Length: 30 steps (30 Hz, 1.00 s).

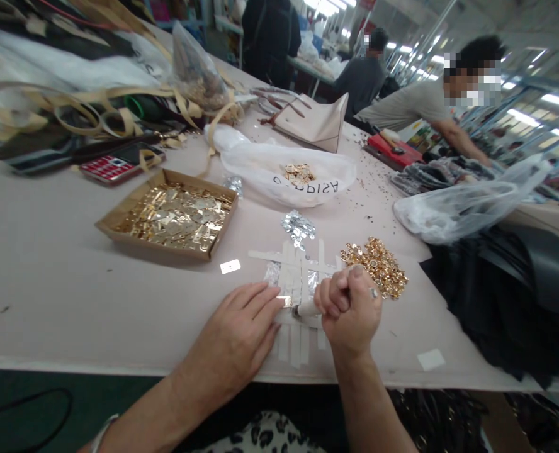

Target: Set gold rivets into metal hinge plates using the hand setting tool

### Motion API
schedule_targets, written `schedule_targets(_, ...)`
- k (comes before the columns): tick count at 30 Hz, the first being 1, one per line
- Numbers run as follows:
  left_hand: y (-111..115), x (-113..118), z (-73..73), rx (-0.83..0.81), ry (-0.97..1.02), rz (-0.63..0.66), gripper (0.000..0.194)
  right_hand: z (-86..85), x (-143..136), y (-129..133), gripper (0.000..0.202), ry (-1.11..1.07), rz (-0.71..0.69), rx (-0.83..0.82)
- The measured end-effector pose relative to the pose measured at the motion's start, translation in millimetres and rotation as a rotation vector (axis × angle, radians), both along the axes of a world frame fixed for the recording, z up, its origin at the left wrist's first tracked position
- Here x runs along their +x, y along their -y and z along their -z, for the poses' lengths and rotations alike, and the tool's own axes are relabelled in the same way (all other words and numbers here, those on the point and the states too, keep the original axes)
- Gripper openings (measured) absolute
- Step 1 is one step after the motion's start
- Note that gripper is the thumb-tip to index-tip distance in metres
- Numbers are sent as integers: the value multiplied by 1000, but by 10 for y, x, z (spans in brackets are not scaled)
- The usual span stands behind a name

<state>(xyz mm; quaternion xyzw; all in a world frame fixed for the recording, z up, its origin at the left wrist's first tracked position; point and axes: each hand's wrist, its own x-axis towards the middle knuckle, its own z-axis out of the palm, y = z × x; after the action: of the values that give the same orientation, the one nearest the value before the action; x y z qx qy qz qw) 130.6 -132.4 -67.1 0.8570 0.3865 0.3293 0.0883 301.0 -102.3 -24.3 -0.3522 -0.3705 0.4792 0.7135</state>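
Black lettering (308,185) on the whitish plastic bag (260,165) cannot be read reliably.

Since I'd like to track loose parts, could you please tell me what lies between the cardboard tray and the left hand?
In the head view, a single shiny plate lies on the table between the cardboard tray and the left hand.

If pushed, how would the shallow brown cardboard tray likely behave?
The shallow brown cardboard tray probably feels heavy for its size, given its heap of flat gold metal pieces. Broad and low, it seems unlikely to tip; its loose contents may shift.
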Motion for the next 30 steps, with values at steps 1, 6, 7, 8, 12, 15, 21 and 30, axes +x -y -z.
schedule_targets(1, -41, -6, 21, 1, -21, 14, 26, 1, -19, -6, 35, 15, -5, -6)
schedule_targets(6, -88, 9, 56, -9, 6, 56, 21, 27, -123, -95, 38, 78, -31, 6)
schedule_targets(7, -72, 12, 49, -7, 20, 58, 20, 32, -141, -122, 37, 78, -28, 21)
schedule_targets(8, -52, 12, 40, -5, 29, 61, 20, 35, -155, -149, 37, 74, -24, 35)
schedule_targets(12, 13, -14, 0, 8, 19, 55, 20, 14, -120, -214, 35, 25, 25, 47)
schedule_targets(15, 30, -55, -16, 14, -7, 57, 23, 0, 17, -191, 33, -64, 74, -10)
schedule_targets(21, 12, -96, 35, 5, -85, 151, 31, 97, 248, -128, 31, -344, 118, -209)
schedule_targets(30, 33, -81, 54, 0, -108, 129, 33, 272, 294, -135, 30, -370, 71, -222)
